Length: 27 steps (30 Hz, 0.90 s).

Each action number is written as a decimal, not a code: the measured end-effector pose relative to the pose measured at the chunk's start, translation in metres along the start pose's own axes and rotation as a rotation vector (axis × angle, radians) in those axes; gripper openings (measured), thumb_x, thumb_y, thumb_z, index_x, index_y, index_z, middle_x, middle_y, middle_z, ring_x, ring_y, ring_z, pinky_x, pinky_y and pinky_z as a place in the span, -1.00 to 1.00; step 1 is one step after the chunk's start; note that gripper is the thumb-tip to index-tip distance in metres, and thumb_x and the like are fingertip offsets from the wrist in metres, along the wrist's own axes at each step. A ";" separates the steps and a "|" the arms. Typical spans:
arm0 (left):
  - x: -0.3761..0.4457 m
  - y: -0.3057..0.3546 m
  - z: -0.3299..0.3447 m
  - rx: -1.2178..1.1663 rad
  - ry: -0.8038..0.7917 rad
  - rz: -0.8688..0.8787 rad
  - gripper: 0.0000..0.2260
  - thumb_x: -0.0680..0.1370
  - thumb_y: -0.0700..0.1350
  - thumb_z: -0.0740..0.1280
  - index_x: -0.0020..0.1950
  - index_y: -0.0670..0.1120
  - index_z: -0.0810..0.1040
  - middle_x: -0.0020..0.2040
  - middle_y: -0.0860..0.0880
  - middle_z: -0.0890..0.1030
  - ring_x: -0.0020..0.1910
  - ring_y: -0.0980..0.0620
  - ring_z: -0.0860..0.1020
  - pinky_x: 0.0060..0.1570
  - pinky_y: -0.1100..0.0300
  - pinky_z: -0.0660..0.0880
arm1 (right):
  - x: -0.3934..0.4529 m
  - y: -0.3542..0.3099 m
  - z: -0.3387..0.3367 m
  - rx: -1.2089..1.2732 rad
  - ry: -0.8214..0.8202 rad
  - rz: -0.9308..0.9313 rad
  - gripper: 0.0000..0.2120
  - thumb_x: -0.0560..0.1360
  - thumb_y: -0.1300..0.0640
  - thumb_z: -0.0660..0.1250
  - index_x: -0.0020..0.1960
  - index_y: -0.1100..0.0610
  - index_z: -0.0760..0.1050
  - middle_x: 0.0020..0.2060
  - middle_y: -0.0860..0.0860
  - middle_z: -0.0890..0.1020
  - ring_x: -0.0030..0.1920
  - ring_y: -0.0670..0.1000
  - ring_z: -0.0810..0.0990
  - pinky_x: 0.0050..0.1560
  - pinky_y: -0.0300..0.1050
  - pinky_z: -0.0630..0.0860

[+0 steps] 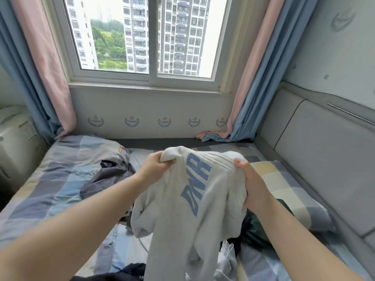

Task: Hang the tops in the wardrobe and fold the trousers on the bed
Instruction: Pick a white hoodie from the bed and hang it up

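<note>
Both hands were up over the bed point(50, 169) when I looked. Left hand point(155, 166) had its fingers curled round a bunched corner of the white top point(182, 209), knuckles toward me; right hand point(251, 185) was clamped on the ribbed edge at the other side, thumb laid over the cloth. So the top hung between the two grips, clear of the mattress at the upper end, its lower part trailing down toward me, blue lettering running sideways down the front.

My read: I was sorting out which way the thing faced before it could go on a hanger. To do that well I judged the grips needed to shift out to the two shoulder seams, so the body dropped straight and the letters came level; bunched as it was, a hanger would go in crooked. A short shake would likely free the twisted sleeve.

Outward from there: a grey garment point(107, 177) lay crumpled on the checked cover just left of the top, a dark green garment point(261, 226) sat under my right wrist, more dark cloth point(129, 272) at the near edge. No hanger or wardrobe showed from where I watched.
</note>
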<state>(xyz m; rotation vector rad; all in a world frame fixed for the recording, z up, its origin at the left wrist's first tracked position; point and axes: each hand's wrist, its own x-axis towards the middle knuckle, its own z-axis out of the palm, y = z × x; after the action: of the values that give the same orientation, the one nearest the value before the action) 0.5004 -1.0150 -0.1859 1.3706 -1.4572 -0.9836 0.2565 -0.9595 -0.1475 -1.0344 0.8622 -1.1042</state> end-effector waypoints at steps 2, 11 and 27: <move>0.001 0.021 -0.002 -0.010 0.021 0.051 -0.92 0.53 -0.19 0.35 -0.02 -0.16 0.62 -0.17 -0.04 0.60 -0.19 0.05 0.49 -0.18 0.18 0.42 | -0.013 0.005 -0.010 -0.133 0.041 0.034 -0.72 0.38 -0.02 0.31 0.03 0.03 0.65 0.01 0.16 0.66 -0.04 0.08 0.67 -0.13 -0.07 0.60; -0.011 0.110 -0.008 0.394 -0.380 0.497 -0.73 0.46 -0.30 0.39 -0.24 0.08 0.51 -0.25 0.15 0.47 -0.26 0.24 0.46 -0.20 0.35 0.36 | -0.074 0.013 -0.016 -1.173 -0.104 0.357 -0.77 0.45 -0.13 0.33 -0.31 -0.05 0.53 -0.39 -0.16 0.57 -0.32 -0.08 0.52 -0.30 -0.26 0.39; -0.076 0.184 -0.003 0.398 -0.694 1.091 -0.80 0.42 -0.36 0.37 -0.13 -0.08 0.66 -0.23 0.18 0.43 -0.26 0.24 0.46 -0.22 0.47 0.33 | -0.138 -0.035 0.070 -1.205 0.126 -0.009 -0.71 0.36 0.08 0.38 -0.26 -0.34 0.46 -0.33 -0.34 0.55 -0.28 -0.30 0.50 -0.24 -0.32 0.46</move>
<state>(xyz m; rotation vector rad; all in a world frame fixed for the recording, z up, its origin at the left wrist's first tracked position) 0.4483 -0.9250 -0.0157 0.2389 -2.5836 -0.4230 0.2779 -0.8147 -0.0865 -1.9386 1.6960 -0.5823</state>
